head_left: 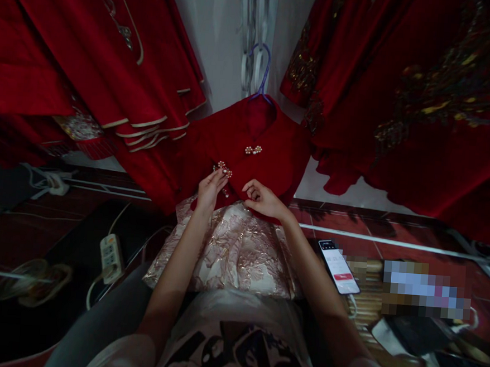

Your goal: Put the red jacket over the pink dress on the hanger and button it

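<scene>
A red jacket (266, 176) hangs from a purple hanger (266, 73) in front of me. One flower-shaped pearl-and-gold clasp (253, 150) sits on its upper chest. Lower on the left, my left hand (210, 191) has its fingers closed at a second pearl flower clasp (225, 168), with a short beaded strand dangling below. My right hand (264, 200) is close to the jacket's lower front, fingers curled and thumb drawn in. Whatever it pinches, if anything, is too small to see. Cream-and-gold brocade fabric (228, 244) covers my lap beneath both hands.
Red garments with gold trim (142, 87) hang at left, and embroidered red ones (422, 106) at right. A lit phone (340, 268) lies on a slatted bamboo surface (369, 321). Left of my lap are a power strip (111, 258) and a clear container (32, 283).
</scene>
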The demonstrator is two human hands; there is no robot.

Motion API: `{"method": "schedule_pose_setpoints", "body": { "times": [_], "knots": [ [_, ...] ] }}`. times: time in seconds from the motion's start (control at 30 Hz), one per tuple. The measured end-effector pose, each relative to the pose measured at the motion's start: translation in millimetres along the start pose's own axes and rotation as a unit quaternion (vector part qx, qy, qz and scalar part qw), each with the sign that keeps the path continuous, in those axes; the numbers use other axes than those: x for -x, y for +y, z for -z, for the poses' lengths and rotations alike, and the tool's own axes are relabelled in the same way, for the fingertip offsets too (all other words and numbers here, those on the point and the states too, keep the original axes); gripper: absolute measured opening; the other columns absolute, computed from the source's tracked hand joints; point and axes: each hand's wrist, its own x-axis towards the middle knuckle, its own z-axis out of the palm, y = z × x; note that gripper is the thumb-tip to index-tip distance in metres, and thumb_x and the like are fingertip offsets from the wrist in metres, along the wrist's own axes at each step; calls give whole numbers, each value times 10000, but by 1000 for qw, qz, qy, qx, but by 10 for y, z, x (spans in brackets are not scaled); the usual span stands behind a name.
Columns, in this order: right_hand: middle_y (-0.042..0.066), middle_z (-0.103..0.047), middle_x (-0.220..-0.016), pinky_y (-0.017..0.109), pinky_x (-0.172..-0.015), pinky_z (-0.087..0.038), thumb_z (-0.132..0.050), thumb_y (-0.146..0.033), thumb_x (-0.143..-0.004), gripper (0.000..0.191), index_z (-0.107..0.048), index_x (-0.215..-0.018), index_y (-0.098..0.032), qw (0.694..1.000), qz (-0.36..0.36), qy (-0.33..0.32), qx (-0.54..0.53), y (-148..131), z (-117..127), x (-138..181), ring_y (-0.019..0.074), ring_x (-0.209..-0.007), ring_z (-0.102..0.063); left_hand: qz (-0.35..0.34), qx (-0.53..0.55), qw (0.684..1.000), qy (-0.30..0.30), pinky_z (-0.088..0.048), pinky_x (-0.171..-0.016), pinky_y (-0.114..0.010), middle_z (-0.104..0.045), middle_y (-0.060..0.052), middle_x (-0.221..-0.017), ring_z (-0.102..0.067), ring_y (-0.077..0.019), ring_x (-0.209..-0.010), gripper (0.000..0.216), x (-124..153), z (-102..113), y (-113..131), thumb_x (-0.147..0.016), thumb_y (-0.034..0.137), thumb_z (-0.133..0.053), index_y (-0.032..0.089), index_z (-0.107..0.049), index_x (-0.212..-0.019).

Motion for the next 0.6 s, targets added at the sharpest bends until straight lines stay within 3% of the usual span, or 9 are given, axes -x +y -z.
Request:
{"method": "schedule_pose_setpoints", "body": {
  "times": [0.13, 0.43, 0.6],
  "knots": [
    [-28, -482, -807, 225, -624, -399, -584, -157, -679, 296, -495, -960, -185, 1000, -1, -2, -1, -14, -7, 4, 89, -667, -470, 18, 27, 999, 3, -465, -1014, -402, -701, -92, -1080, -663, -170, -1028, 224, -20, -17, 6, -757, 275, -706, 151, -676, -940],
    [-22, -478, -815, 234, -636, -404, -579, -175, -690, 298, -491, -974, -185, 1000, -7, -11, 0, -12, -10, 3, 95, -682, -469, 13, 15, 1000, -1, -477, -976, -392, -696, -93, -1104, -658, -179, -1029, 269, -14, 6, -25, -745, 354, -702, 165, -688, -937],
    [-19, -476, -811, 242, -659, -407, -581, -181, -689, 296, -495, -972, -187, 1000, -7, -16, 4, 17, -5, -3, 106, -712, -474, 3, 21, 1000, 5, -478, -945, -355, -708, -88, -1062, -663, -170, -991, 305, 25, -27, -4, -660, 329, -764, 157, -701, -903]
  ]
}}
